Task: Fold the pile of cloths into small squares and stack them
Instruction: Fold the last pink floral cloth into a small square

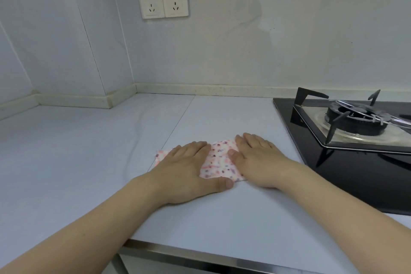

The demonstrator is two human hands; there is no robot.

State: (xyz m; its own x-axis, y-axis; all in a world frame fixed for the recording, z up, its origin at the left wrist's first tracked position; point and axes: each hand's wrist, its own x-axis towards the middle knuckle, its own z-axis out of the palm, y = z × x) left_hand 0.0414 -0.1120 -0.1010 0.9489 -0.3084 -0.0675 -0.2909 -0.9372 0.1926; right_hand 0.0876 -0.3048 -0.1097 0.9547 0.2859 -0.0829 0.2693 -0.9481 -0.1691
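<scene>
A small white cloth with pink and purple dots (219, 161) lies folded flat on the pale countertop (89, 162), near the middle. My left hand (189, 169) rests palm down on the cloth's left part, fingers together and flat, thumb along the near edge. My right hand (258, 158) presses flat on the cloth's right part, thumb on the fabric. Both hands cover much of the cloth; only a middle strip and the far left corner show. No other cloths or stack are in view.
A black glass gas hob (347, 162) with a burner and metal pan support (353, 118) sits close on the right. The wall with two sockets (163, 2) stands behind. The counter's front edge (200, 251) runs just below my forearms.
</scene>
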